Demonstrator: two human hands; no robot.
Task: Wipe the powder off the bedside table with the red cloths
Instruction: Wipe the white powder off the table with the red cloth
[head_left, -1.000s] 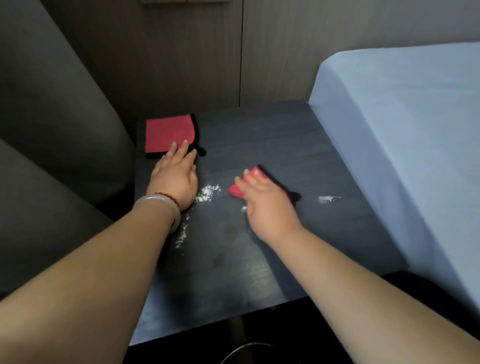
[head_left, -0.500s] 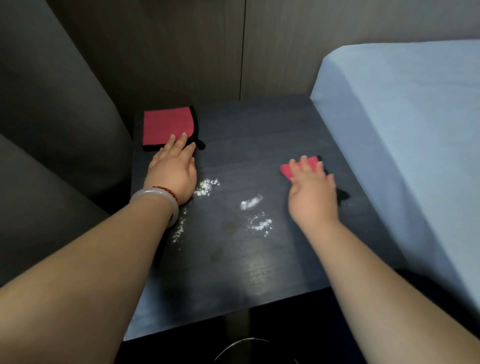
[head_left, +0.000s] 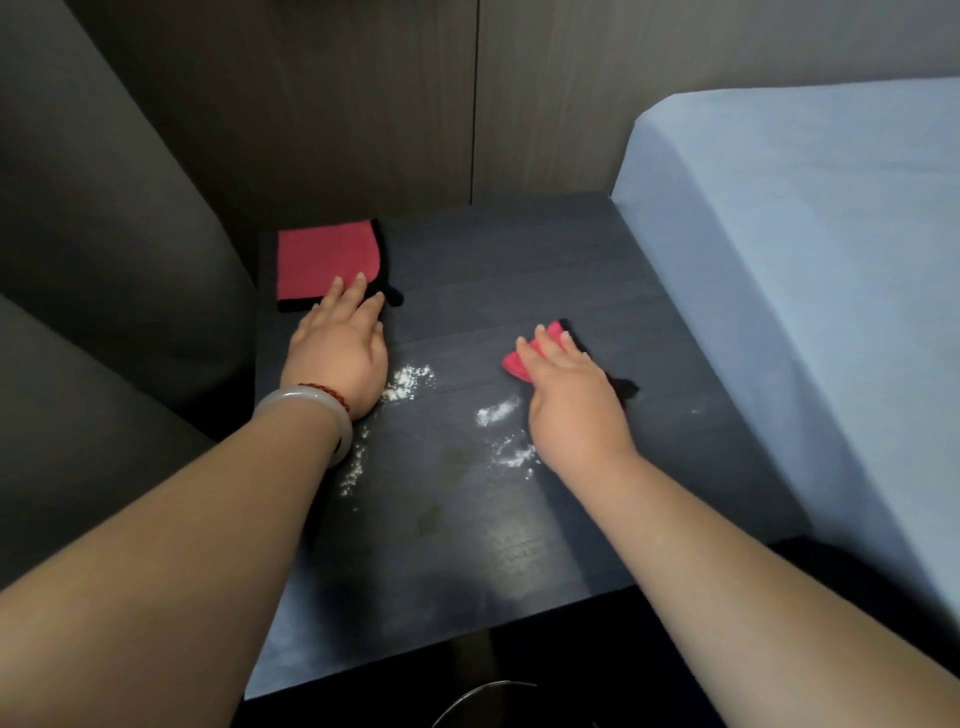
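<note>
A folded red cloth lies at the far left corner of the dark counter. The left hand rests flat, fingers straight, with its fingertips on the cloth's near edge. White powder lies just beside that hand and in patches toward the right hand, whose flat fingers press down a second red cloth. A bed stands on the right.

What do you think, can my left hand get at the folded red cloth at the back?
Probably yes: the left hand lies flat on the table, its fingers touching the near edge of the folded red cloth, with nothing in between.
</note>
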